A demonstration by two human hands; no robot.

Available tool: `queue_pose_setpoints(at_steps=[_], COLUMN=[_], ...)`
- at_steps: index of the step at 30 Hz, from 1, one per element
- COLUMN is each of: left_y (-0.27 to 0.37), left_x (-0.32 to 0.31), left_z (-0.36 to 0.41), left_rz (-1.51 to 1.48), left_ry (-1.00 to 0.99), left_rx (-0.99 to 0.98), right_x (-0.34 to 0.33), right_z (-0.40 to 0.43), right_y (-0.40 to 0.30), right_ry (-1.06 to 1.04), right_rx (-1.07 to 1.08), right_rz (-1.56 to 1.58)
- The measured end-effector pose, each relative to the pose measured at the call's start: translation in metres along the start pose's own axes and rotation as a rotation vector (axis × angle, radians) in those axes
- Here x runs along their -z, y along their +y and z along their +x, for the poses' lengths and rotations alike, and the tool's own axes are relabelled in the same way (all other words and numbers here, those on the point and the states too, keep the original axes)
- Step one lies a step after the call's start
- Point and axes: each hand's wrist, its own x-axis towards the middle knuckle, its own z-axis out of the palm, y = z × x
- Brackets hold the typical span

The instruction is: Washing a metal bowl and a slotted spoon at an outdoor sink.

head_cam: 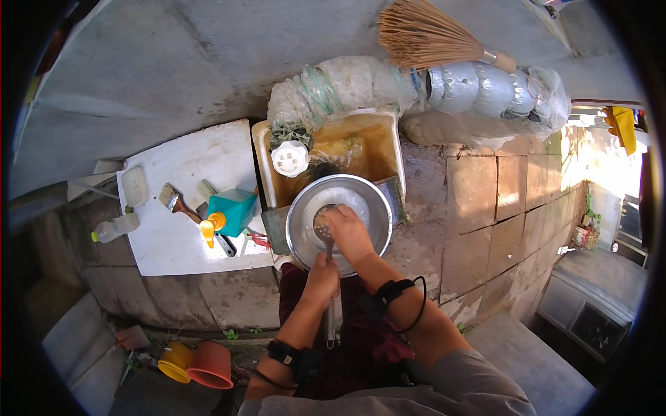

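My left hand is closed around the handle of a slotted metal spoon, whose head lies over a round metal pan. On the spoon's perforated head rest the fingers of my right hand; something yellowish shows there, perhaps a sponge, mostly hidden by the fingers. The pan sits at the near edge of a white-rimmed basin with a brown-stained inside. Its long handle points toward my body, below my left hand.
On the white board at left lie a brush, a teal pump bottle and a dark-handled tool. A clear bottle lies at its edge. A plastic-wrapped pipe arches over the basin; a stick broom rests above.
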Motion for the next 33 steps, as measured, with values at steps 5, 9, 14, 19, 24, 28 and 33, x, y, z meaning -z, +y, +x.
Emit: queue_pose_setpoints(at_steps=[5,9,14,19,24,28,33], left_y=[-0.004,-0.005,-0.001,-0.003,0.003,0.000,-0.008], left_x=[0.017,0.007,0.013,0.017,0.013,0.021,0.022], left_z=[0.001,0.003,0.022,0.027,0.039,0.037,0.036], left_rz=[-0.064,-0.194,-0.150,-0.202,-0.291,-0.254,-0.249], left_ry=[-0.074,-0.177,-0.190,-0.223,-0.252,-0.254,-0.245], left_rx=[0.112,0.155,0.222,0.220,0.280,0.274,0.242], right_x=[0.003,-0.013,-0.014,-0.002,-0.018,-0.005,0.001], right_z=[-0.021,-0.007,-0.011,-0.011,0.001,-0.007,0.002], right_y=[0.013,0.022,0.018,0.021,0.017,0.025,0.023], right_ry=[-0.275,-0.111,-0.277,-0.181,-0.165,-0.452,-0.262], right_rx=[0.032,0.000,0.044,-0.168,-0.108,0.073,-0.032], right_rz=[0.122,-0.224,-0.062,-0.313,-0.235,-0.001,-0.306])
